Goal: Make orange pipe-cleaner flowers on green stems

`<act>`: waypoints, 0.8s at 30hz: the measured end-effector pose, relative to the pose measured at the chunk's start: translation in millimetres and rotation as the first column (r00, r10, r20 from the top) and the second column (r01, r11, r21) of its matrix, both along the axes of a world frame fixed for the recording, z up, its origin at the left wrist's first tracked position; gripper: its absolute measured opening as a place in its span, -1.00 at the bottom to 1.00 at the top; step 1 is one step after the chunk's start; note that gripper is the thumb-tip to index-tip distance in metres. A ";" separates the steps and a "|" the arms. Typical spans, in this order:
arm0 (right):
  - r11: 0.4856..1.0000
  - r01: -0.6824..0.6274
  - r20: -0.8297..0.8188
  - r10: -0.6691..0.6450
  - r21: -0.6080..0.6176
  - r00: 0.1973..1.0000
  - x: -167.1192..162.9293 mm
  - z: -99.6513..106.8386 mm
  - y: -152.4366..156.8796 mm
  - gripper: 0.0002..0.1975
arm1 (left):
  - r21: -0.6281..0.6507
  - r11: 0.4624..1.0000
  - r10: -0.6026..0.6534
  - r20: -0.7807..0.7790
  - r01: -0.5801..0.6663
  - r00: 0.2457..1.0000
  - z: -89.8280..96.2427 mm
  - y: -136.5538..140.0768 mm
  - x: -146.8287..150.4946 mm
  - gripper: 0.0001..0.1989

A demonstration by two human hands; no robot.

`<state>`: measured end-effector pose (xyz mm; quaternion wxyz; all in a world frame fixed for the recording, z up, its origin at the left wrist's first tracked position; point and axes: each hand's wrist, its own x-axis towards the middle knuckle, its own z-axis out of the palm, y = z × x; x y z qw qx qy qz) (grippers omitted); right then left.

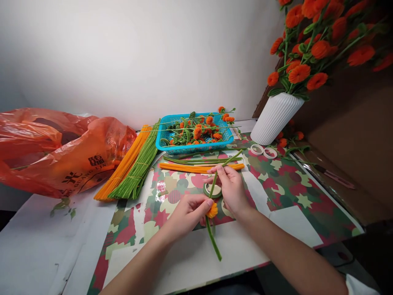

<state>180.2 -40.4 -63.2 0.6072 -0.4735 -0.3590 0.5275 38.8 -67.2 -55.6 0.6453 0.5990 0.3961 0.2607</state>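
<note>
My left hand (190,209) is closed, pinching a small yellow-orange fuzzy flower (213,210) together with a green pipe cleaner (215,244). The pipe cleaner runs slantwise past the flower, one end hanging below it and the other rising up to the right. Higher along that same pipe cleaner, the fingers of my right hand (232,186) are closed on it. Just behind my fingers a roll of green tape (218,195) lies on the table, partly covered. Beyond the hands lie loose orange pipe cleaners (181,168) and green pipe cleaners (176,160).
A blue basket (193,150) holds several orange flowers. Left are orange (123,166) and green bundles (136,172) and an orange plastic bag (76,159). Right stand a white vase (274,119) of flowers, two white tape rolls (269,153) and a pink-handled cutter (339,179).
</note>
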 end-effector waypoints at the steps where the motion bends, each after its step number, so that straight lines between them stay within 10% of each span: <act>1: 1.000 0.011 -0.004 -0.011 0.000 1.000 0.5 0.2 1.0 -0.63 | 0.001 1.000 -0.002 -0.002 0.002 1.000 0.6 -0.4 0.4 -0.58; 9: 0.999 0.047 -0.028 -0.047 -0.008 0.998 8.9 3.8 11.9 -0.59 | -0.026 1.000 0.005 0.001 -0.005 1.000 0.5 -5.7 2.3 -0.55; 16: 0.993 -0.120 -0.151 0.120 0.006 0.981 13.4 14.0 7.6 -0.65 | -0.151 0.980 0.142 0.077 -0.130 0.987 -7.2 -2.9 1.8 -0.56; 21: 0.892 -0.441 0.007 0.444 -0.098 0.896 15.4 14.0 -1.6 -0.72 | -0.216 0.957 0.230 0.155 -0.194 0.961 -5.7 1.3 -1.9 -0.56; 24: 0.933 -0.356 -0.055 0.353 -0.054 0.934 13.3 11.6 -2.5 -0.71 | -0.275 0.948 0.229 0.235 -0.162 0.944 -3.9 1.2 -4.3 -0.58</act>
